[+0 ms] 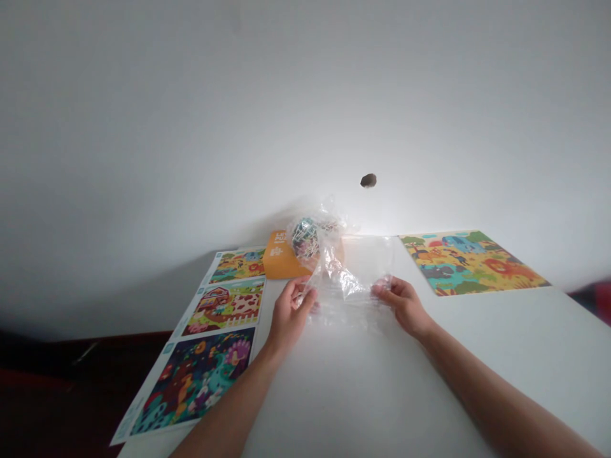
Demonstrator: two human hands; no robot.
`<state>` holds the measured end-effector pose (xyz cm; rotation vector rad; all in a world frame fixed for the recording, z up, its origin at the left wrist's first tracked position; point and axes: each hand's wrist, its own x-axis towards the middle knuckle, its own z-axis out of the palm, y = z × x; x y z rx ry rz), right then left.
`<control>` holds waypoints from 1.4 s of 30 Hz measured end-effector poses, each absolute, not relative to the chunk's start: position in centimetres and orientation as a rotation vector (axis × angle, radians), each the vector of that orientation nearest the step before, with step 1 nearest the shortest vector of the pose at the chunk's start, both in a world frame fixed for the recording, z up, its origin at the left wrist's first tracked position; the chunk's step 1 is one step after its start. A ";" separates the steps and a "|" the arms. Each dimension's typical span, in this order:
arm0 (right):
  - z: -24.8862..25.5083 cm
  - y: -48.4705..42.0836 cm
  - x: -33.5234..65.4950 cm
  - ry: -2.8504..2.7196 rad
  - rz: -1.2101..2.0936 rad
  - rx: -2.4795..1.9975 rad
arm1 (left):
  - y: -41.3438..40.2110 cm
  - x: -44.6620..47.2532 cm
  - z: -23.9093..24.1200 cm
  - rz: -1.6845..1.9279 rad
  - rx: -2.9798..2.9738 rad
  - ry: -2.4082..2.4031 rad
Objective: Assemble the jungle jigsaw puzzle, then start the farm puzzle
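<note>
Plastic (351,286), clear and super crinkly, spans the gap between the left hand (291,310) and right hand (405,306), mostly right of the orange box (279,264). Left one's pinching an edge just in front of the box, right one's pinching the opposite edge farther to the box's right.

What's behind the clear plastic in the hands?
An orange box; its left side shows, with white lettering. Its right side can't be seen: the plastic and a multicoloured bundle cover it.
</note>
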<state>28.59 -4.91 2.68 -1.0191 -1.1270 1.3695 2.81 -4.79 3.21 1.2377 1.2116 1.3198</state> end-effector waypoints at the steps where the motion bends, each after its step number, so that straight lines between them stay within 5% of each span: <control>1: 2.5 -4.9 28.6 -1.124 1.369 -1.019 | -4.8 2.9 3.2 1.309 1.239 1.216; 10: 2.6 -5.0 29.2 -1.068 1.235 -1.153 | -5.5 2.9 3.5 1.337 1.264 1.194; 26: 3.6 -5.3 29.5 -1.410 1.608 -1.102 | -4.8 2.8 3.0 1.130 1.032 1.310; 30: 4.1 -5.7 29.6 -1.483 1.669 -1.207 | -5.5 2.3 3.4 1.408 1.433 1.553; 34: 4.0 -5.9 29.4 -1.573 1.390 -1.337 | -6.2 2.0 4.0 1.605 1.984 1.412; 42: 1.2 -4.9 28.8 -1.593 0.567 -1.547 | -8.2 4.4 3.7 0.580 2.514 0.856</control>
